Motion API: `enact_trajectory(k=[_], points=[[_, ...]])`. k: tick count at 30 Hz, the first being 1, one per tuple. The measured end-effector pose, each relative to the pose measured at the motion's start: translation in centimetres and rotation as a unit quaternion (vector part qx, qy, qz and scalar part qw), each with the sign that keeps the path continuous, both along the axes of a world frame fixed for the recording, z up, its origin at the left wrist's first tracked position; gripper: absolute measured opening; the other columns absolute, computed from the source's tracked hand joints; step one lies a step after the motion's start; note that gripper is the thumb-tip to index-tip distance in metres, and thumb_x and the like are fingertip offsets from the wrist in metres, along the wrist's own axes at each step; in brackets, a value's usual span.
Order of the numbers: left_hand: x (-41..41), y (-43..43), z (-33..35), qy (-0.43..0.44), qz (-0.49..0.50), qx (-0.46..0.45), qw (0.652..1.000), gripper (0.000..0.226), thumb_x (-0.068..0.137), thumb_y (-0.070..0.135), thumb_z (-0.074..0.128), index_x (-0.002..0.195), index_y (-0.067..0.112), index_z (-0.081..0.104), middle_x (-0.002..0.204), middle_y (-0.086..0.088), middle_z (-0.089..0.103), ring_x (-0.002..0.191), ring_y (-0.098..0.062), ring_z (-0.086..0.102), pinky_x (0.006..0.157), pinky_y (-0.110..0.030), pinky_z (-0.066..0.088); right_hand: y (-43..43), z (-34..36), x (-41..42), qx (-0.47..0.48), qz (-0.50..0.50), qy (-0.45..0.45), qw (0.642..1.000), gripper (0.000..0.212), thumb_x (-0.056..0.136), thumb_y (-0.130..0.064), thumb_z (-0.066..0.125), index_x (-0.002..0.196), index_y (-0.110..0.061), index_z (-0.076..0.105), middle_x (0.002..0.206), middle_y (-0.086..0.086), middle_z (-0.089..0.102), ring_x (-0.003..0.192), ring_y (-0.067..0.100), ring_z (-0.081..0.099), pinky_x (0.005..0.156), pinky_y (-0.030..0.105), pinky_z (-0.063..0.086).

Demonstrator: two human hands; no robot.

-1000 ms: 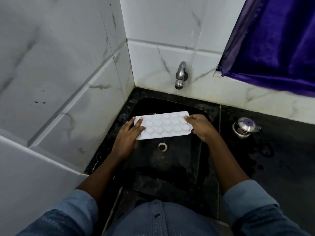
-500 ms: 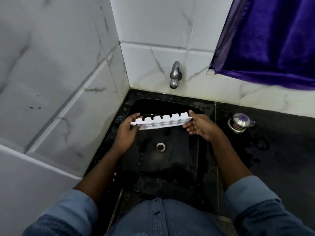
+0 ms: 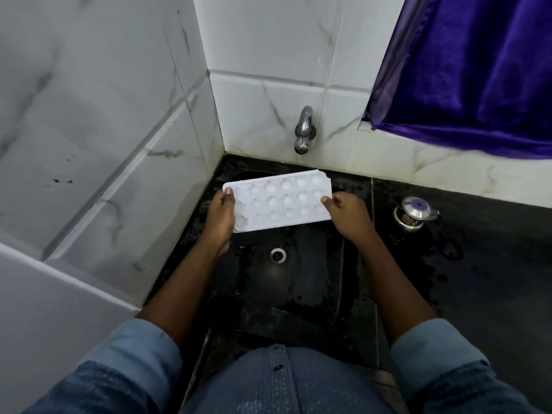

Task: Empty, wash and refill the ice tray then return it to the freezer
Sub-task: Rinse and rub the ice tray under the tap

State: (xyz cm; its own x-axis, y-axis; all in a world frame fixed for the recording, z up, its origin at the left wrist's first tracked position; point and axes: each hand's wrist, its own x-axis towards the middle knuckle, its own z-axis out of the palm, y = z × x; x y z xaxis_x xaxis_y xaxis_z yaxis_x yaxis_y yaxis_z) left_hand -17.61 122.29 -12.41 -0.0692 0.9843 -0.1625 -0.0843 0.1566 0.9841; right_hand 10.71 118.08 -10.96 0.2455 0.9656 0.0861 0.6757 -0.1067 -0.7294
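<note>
I hold a white ice tray [image 3: 279,200] with several rounded cells over the black sink [image 3: 301,282], just below the chrome tap [image 3: 304,130]. The tray's broad face is turned toward me. My left hand [image 3: 219,218] grips its left end, thumb on the top face. My right hand [image 3: 348,215] pinches its right end. No water runs from the tap. The round drain [image 3: 277,254] lies below the tray.
White marble-look tiled walls [image 3: 104,144] close in on the left and behind the sink. A wet black counter [image 3: 478,264] runs to the right, with a small steel lidded pot [image 3: 413,215] on it. A purple curtain [image 3: 478,70] hangs at the upper right.
The tray went from face-up to tilted edge-on, and now its broad face is toward me again, held a little higher and closer to the tap.
</note>
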Motion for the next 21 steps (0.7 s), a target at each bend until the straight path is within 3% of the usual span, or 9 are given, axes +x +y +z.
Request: enact_trajectory(k=[3,5,8,10,12,14,17,19,21], points=[[-0.1,-0.2,-0.2,-0.03,0.003,0.0,1.0,0.05,0.107,0.052,0.048,0.127,0.01,0.067,0.123,-0.01,0.076,0.118,-0.034,0.071,0.101,-0.052,0.058,-0.8,-0.4,0.0,0.03,-0.016,0.046,0.998,0.038,0.103,-0.035,0.063,0.078,-0.006,0.06,0.065,0.007,0.058,0.062,0.021,0.054,0.061,0.036,0.039],[0.1,-0.4,0.2,-0.081,-0.003,0.019,0.997,0.052,0.107,0.051,0.049,0.132,0.009,0.066,0.129,-0.011,0.074,0.121,-0.031,0.07,0.102,-0.048,0.058,-1.3,-0.6,-0.2,0.052,-0.036,0.075,0.995,0.034,0.104,-0.036,0.062,0.085,-0.008,0.066,0.071,0.007,0.064,0.067,0.021,0.06,0.063,0.035,0.043],[0.6,-0.2,0.5,-0.039,0.038,-0.018,0.998,0.042,0.111,0.044,0.047,0.127,0.013,0.07,0.121,-0.005,0.076,0.117,-0.028,0.072,0.098,-0.044,0.06,-1.8,-1.4,-0.4,-0.032,-0.016,0.035,0.999,0.047,0.104,-0.035,0.062,0.069,-0.006,0.05,0.062,0.005,0.049,0.059,0.017,0.049,0.06,0.035,0.033],[0.3,0.1,0.1,-0.043,0.058,-0.029,0.997,0.042,0.111,0.042,0.048,0.127,0.01,0.07,0.121,-0.007,0.076,0.117,-0.03,0.071,0.097,-0.043,0.06,-2.4,-1.5,-0.7,-0.011,-0.017,0.059,0.998,0.052,0.105,-0.035,0.062,0.068,-0.003,0.044,0.061,0.003,0.039,0.056,0.013,0.041,0.058,0.034,0.029],[-0.2,0.3,-0.5,-0.085,0.024,-0.03,0.996,0.05,0.11,0.049,0.048,0.133,0.009,0.068,0.125,-0.01,0.075,0.115,-0.029,0.073,0.093,-0.043,0.061,-3.0,-1.7,-1.1,0.029,-0.041,0.095,0.994,0.051,0.105,-0.035,0.062,0.072,0.0,0.045,0.062,0.003,0.039,0.056,0.011,0.039,0.057,0.032,0.029],[-0.3,0.1,-1.3,-0.084,-0.018,-0.061,0.994,0.05,0.109,0.051,0.047,0.13,0.011,0.069,0.127,-0.013,0.074,0.114,-0.031,0.073,0.094,-0.046,0.06,-3.4,-2.3,-1.5,-0.006,-0.046,0.075,0.996,0.053,0.105,-0.035,0.062,0.067,-0.004,0.042,0.061,0.004,0.037,0.055,0.012,0.039,0.058,0.035,0.029],[0.2,-0.8,-1.7,-0.052,0.037,-0.038,0.997,0.035,0.114,0.039,0.042,0.12,0.017,0.069,0.121,-0.004,0.074,0.11,-0.019,0.071,0.095,-0.035,0.058,-4.1,-2.6,-2.2,-0.009,-0.039,0.029,0.999,0.052,0.106,-0.032,0.06,0.063,-0.014,0.038,0.061,0.002,0.04,0.056,0.013,0.042,0.059,0.036,0.027],[0.4,-0.7,-2.1,-0.041,0.068,-0.015,0.997,0.037,0.114,0.037,0.041,0.121,0.014,0.069,0.112,0.004,0.073,0.099,-0.009,0.07,0.087,-0.023,0.058,-4.9,-2.5,-3.0,0.075,-0.058,0.03,0.995,0.045,0.108,-0.032,0.056,0.07,-0.01,0.046,0.067,0.003,0.047,0.064,0.014,0.047,0.061,0.036,0.032],[0.6,-0.5,-3.2,0.017,0.069,-0.084,0.994,0.041,0.113,0.041,0.044,0.109,0.01,0.071,0.099,-0.001,0.072,0.078,-0.01,0.067,0.068,-0.025,0.057,-5.4,-3.4,-3.5,0.035,-0.069,0.018,0.997,0.044,0.109,-0.036,0.052,0.073,-0.012,0.044,0.068,0.003,0.049,0.064,0.017,0.049,0.061,0.038,0.034]])
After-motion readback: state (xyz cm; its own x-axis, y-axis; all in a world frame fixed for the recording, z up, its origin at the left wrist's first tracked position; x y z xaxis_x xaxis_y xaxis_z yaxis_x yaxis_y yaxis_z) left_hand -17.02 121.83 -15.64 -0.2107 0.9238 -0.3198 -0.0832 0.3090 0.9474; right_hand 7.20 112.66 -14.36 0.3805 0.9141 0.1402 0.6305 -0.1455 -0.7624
